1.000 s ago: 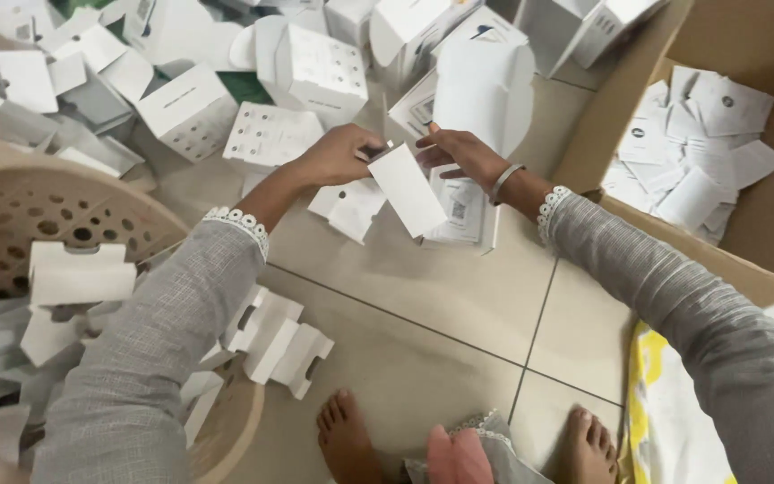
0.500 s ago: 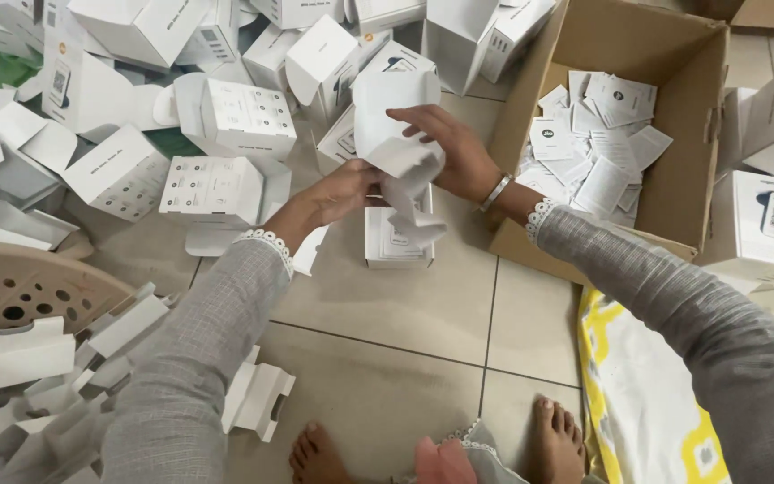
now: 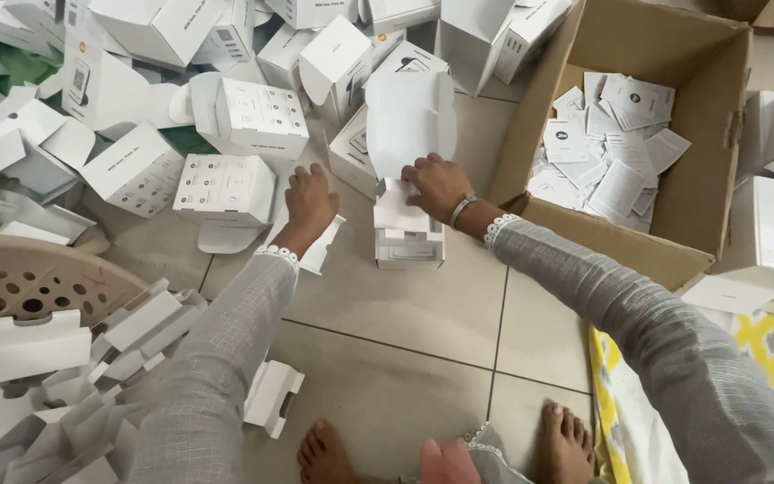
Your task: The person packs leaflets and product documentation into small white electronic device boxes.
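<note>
White carton (image 3: 408, 235) is stood on the floor tiles just left of the brown cardboard box (image 3: 647, 242), its lid raised for access. The right hand (image 3: 438, 184) is pressed flat inside it; the left hand (image 3: 309, 202) rests spread beside it, holding nothing.

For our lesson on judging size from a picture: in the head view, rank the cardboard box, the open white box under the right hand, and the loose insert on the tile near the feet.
1. Cardboard box, by far.
2. Open white box under the right hand.
3. Insert, smallest even though nearer the camera.
</note>
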